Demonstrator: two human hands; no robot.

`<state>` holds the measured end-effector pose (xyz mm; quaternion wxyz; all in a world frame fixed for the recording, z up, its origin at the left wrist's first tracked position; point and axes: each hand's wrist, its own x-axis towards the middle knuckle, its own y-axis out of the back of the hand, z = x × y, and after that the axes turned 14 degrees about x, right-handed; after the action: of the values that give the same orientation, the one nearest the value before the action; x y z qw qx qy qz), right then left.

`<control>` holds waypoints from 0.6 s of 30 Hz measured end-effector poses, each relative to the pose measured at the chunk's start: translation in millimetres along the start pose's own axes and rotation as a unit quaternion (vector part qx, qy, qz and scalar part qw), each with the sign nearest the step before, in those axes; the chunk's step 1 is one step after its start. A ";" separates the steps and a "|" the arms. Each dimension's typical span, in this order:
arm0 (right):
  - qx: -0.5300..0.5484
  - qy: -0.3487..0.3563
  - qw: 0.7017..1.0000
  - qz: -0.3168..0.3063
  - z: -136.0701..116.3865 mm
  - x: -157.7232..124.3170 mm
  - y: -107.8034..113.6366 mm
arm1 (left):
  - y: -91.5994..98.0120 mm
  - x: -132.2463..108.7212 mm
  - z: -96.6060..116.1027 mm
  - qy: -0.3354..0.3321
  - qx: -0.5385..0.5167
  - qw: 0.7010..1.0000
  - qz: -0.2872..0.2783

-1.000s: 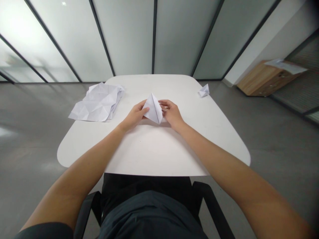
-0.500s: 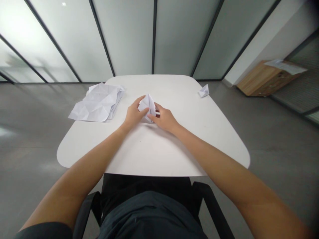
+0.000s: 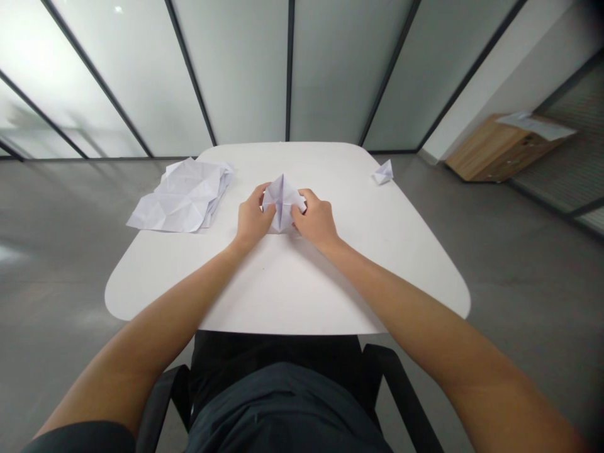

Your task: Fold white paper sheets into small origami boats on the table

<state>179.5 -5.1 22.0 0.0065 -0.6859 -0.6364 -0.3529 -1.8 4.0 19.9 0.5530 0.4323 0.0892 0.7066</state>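
Note:
Between my two hands is a piece of folded white paper (image 3: 282, 200), with a pointed top and a crease down its middle. My left hand (image 3: 255, 216) grips its left side, thumb on the near face and fingers behind. On the right side, my right hand (image 3: 315, 217) pinches the paper in the same way, thumb in front. The fingertips behind the paper are partly hidden. Paper and hands are over the middle of the white table (image 3: 292, 289).
A stack of creased white sheets (image 3: 184, 195) lies at the table's left edge. At the far right edge sits a small folded paper piece (image 3: 384, 172). Chair armrests (image 3: 384, 358) flank my lap. A wooden cabinet (image 3: 504, 151) stands on the floor at the right.
The folded paper has been spread wider, and its right flap is now opened out. My right hand has shifted slightly right, with its thumb now on that flap.

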 end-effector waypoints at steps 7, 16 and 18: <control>-0.055 0.034 0.996 0.058 -2.6 0.4 1.4 | 2.6 1.2 -0.5 -0.005 0.000 1.000 0.022; 0.202 -0.123 0.972 0.012 10.7 8.1 4.2 | -1.8 9.9 -10.8 0.129 -0.290 0.945 -0.076; 0.297 -0.190 0.936 0.007 14.6 11.9 4.4 | 3.1 12.7 -12.3 0.156 -0.321 0.931 -0.079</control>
<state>189.6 11.1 18.8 0.0914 -0.7111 -0.6970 -0.0110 -12.9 18.1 20.7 0.6954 0.1074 -0.0233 0.7101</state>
